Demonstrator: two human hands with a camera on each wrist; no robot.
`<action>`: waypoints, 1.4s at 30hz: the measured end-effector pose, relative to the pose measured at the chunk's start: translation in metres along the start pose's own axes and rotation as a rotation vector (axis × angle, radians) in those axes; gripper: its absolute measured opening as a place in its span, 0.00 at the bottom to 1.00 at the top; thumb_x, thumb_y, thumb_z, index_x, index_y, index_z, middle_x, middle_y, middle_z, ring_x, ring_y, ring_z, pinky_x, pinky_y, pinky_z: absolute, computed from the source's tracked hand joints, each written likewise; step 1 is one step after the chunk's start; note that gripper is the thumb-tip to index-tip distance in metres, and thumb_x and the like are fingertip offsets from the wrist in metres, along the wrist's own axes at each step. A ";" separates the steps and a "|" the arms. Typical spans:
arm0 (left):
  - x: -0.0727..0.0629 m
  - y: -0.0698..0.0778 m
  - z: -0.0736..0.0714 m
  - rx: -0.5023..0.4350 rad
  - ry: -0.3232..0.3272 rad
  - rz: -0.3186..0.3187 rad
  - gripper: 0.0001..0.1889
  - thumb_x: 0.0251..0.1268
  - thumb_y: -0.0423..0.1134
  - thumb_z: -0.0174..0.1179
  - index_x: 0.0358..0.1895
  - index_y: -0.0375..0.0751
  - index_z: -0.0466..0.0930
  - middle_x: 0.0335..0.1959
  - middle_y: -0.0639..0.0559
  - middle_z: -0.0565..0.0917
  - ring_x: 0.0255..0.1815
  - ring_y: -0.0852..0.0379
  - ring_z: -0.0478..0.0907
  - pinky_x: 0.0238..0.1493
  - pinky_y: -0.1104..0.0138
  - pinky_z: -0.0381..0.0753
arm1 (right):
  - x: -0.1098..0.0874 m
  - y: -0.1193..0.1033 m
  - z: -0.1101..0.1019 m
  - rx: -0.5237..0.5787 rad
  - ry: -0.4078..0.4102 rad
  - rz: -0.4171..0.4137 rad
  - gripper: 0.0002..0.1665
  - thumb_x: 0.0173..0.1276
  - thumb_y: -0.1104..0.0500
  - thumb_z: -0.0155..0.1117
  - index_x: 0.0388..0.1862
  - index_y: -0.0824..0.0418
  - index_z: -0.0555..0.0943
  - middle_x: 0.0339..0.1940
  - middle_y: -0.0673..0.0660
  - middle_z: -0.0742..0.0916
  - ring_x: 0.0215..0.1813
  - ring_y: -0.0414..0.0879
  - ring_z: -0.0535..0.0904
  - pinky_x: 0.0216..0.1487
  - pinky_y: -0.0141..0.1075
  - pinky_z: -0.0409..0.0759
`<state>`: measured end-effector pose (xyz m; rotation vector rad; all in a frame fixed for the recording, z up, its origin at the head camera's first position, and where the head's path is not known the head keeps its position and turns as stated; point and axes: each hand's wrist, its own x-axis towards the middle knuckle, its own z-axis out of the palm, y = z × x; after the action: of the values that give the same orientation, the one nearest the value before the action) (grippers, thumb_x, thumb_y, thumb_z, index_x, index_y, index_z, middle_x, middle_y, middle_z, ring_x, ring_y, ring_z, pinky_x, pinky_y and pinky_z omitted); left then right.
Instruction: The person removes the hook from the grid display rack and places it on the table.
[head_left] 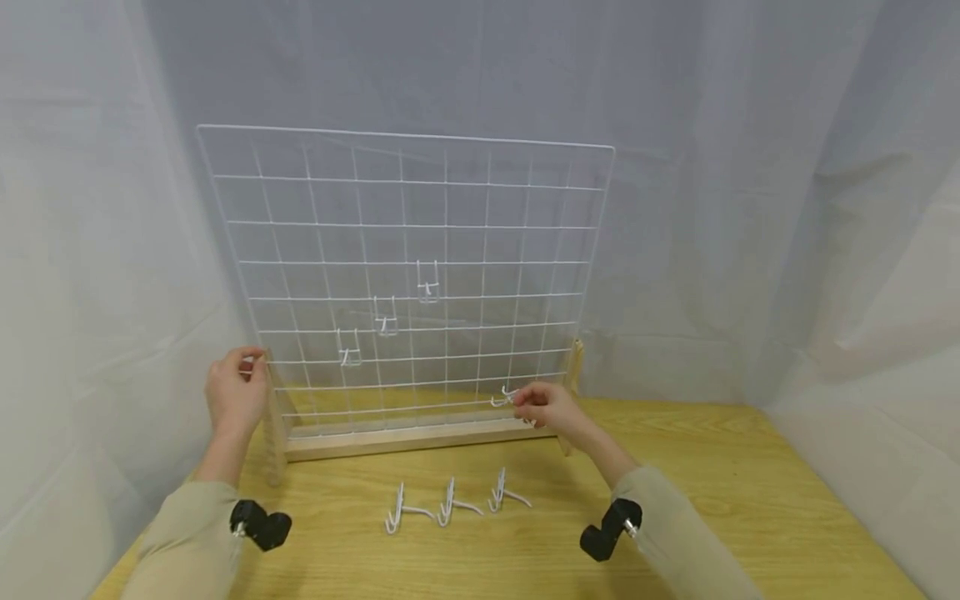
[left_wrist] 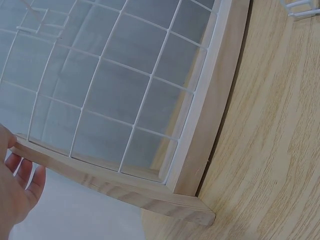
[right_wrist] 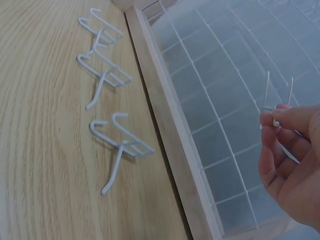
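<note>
A white wire grid panel (head_left: 465,226) stands upright in a wooden frame. My left hand (head_left: 236,390) grips the left wooden side post (left_wrist: 105,186) near its top, thumb on one side and fingers on the other. With thumb and fingertips my right hand (head_left: 551,408) pinches a white wire hook (right_wrist: 267,92) in front of the grid's lower right; its two prongs stick out past the fingers. Whether that hook touches the grid cannot be told. Three matching hooks hang on the grid in a diagonal: an upper (head_left: 428,288), a middle (head_left: 386,325) and a lower one (head_left: 348,357).
Three more white hooks, a left (head_left: 400,508), a middle (head_left: 448,505) and a right one (head_left: 498,493), lie in a row on the wood-grain table (head_left: 675,467). They are in front of the wooden base bar (head_left: 420,438). Pale sheeting (head_left: 675,208) surrounds the table.
</note>
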<state>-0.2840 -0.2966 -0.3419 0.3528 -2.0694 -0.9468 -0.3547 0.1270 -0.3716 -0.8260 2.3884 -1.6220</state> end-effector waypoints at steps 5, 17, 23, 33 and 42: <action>0.000 0.000 0.000 -0.002 0.006 0.002 0.12 0.65 0.31 0.48 0.46 0.29 0.76 0.34 0.35 0.73 0.35 0.44 0.68 0.36 0.59 0.63 | -0.006 0.009 -0.006 0.013 0.007 0.010 0.12 0.63 0.68 0.58 0.42 0.76 0.75 0.30 0.55 0.83 0.33 0.42 0.76 0.32 0.34 0.74; -0.001 0.001 0.000 -0.011 0.006 0.000 0.11 0.65 0.31 0.48 0.46 0.28 0.76 0.34 0.35 0.72 0.35 0.44 0.68 0.37 0.59 0.63 | -0.023 0.027 -0.020 -0.032 0.021 -0.004 0.11 0.60 0.67 0.62 0.39 0.75 0.77 0.28 0.55 0.82 0.28 0.41 0.73 0.28 0.33 0.72; 0.000 0.003 0.000 -0.015 0.003 -0.006 0.12 0.65 0.31 0.48 0.46 0.29 0.76 0.34 0.35 0.73 0.35 0.45 0.68 0.37 0.60 0.63 | -0.032 0.027 -0.024 -0.045 0.002 0.032 0.11 0.64 0.66 0.59 0.41 0.74 0.76 0.31 0.62 0.82 0.32 0.44 0.75 0.32 0.39 0.75; -0.001 0.003 0.000 -0.011 -0.002 -0.010 0.12 0.65 0.30 0.47 0.46 0.28 0.75 0.34 0.35 0.72 0.35 0.45 0.67 0.37 0.60 0.63 | -0.040 0.039 -0.031 -0.042 -0.029 0.060 0.11 0.63 0.66 0.58 0.42 0.73 0.76 0.32 0.64 0.82 0.33 0.49 0.76 0.33 0.37 0.74; -0.002 0.003 -0.001 -0.011 0.000 -0.017 0.12 0.65 0.30 0.47 0.46 0.29 0.76 0.35 0.36 0.72 0.35 0.46 0.67 0.37 0.61 0.63 | -0.046 0.049 -0.033 -0.085 -0.038 0.061 0.11 0.62 0.66 0.60 0.40 0.75 0.76 0.32 0.67 0.82 0.31 0.45 0.75 0.31 0.35 0.73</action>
<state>-0.2818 -0.2938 -0.3402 0.3646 -2.0636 -0.9680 -0.3469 0.1905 -0.4101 -0.7826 2.4461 -1.4779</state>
